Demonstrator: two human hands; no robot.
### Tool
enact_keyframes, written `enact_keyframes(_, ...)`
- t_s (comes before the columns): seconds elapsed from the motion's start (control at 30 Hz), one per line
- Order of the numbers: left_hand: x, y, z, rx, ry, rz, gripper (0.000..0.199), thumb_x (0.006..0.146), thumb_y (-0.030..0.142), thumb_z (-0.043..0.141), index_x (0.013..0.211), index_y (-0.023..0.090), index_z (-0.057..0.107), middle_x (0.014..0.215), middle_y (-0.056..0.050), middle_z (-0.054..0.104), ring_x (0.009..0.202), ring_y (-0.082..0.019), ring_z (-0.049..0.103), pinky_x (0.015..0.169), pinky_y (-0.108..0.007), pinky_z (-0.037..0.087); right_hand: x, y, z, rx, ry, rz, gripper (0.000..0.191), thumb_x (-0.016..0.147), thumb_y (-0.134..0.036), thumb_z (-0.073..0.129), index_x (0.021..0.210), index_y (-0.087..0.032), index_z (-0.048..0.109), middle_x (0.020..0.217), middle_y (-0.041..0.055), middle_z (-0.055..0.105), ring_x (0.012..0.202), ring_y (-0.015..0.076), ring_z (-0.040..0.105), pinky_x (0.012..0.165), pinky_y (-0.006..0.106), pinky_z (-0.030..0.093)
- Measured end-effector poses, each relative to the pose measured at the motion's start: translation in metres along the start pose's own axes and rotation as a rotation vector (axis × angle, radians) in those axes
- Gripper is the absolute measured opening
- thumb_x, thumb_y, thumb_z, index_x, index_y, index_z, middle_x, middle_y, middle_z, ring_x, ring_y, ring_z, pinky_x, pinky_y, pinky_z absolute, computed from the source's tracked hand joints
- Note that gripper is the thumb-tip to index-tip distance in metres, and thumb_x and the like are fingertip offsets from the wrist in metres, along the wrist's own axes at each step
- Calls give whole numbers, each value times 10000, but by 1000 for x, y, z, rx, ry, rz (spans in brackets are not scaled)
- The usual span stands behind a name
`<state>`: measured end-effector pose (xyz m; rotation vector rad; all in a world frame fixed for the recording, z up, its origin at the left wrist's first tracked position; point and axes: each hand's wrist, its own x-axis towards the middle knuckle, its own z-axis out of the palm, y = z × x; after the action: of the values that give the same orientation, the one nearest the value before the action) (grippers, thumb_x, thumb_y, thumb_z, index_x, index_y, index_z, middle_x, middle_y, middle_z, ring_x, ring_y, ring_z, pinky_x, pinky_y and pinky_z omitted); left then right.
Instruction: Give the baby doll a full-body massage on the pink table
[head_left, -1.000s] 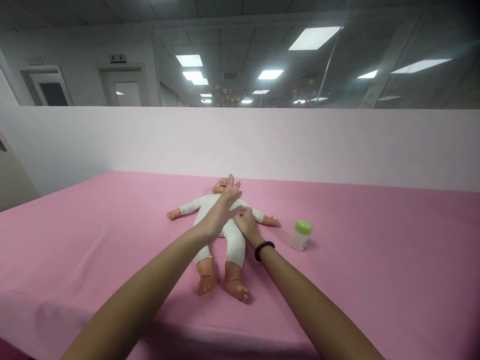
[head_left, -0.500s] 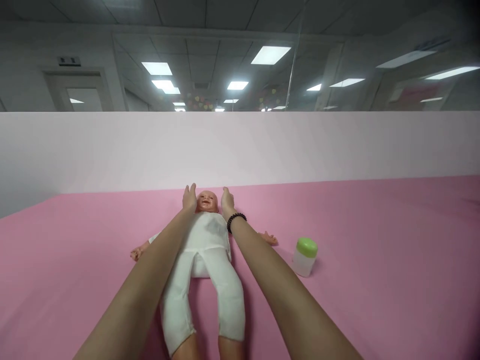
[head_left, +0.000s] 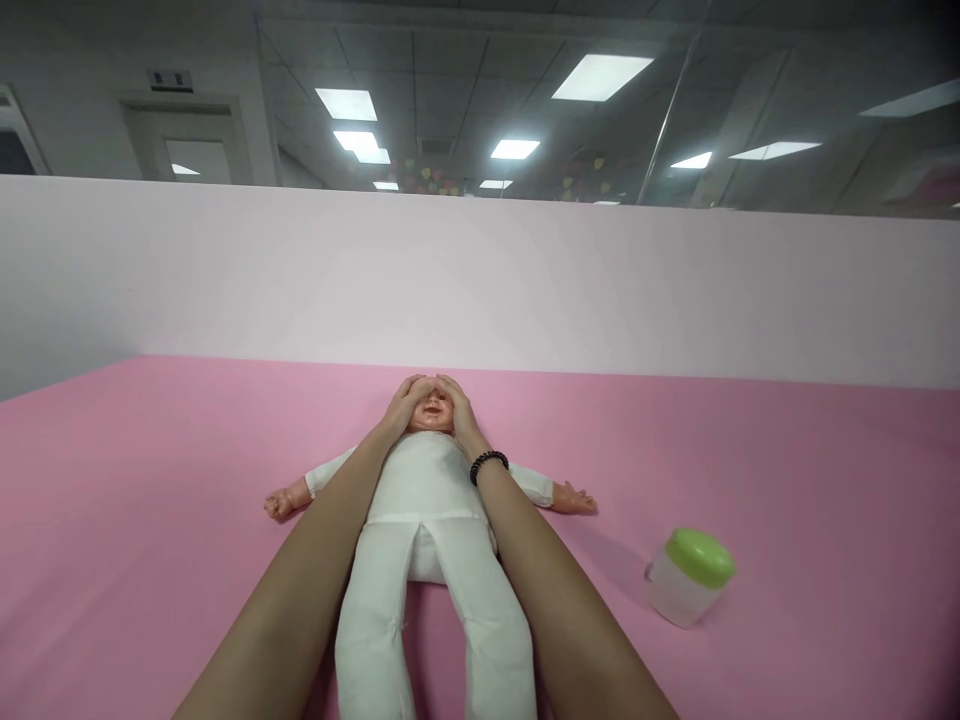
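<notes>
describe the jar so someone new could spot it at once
Start with the pink cover, where the doll lies on its back. Past the doll's outstretched hand on the picture's right, and nearer the camera, is the jar. Its bright green lid sets it apart from the white-clothed doll.

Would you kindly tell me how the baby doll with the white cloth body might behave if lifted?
The white cloth-bodied baby doll would probably sag, since its white cloth legs crease like soft fabric. Its smooth, shiny, plastic-looking head seems likelier to stay stiff and might feel slippery.
</notes>
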<state>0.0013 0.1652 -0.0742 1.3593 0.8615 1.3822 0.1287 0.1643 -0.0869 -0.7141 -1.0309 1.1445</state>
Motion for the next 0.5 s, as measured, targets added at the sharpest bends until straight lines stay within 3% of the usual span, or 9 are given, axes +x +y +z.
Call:
enact_keyframes(0.3, -3, 0, -2, -40, -12, -51, 531, 690, 372, 741, 1174, 221, 582, 1110, -76, 662, 978, -233, 646, 867, -351, 523, -19, -21, 4, -1, -15, 65, 574, 634, -363, 734, 1185, -239, 631, 1237, 42, 649, 1103, 244, 621, 956, 357, 510)
enact_keyframes(0.5, 2, -1, 0, -24, 30, -8, 426, 755, 433, 639, 1113, 203, 611, 1111, -74, 670, 1055, -235, 627, 928, -346, 500, -13, -16, 1, 67, -39, 73, 535, 633, -387, 739, 1141, -247, 646, 1201, 33, 667, 1149, 245, 605, 1007, 371, 487)
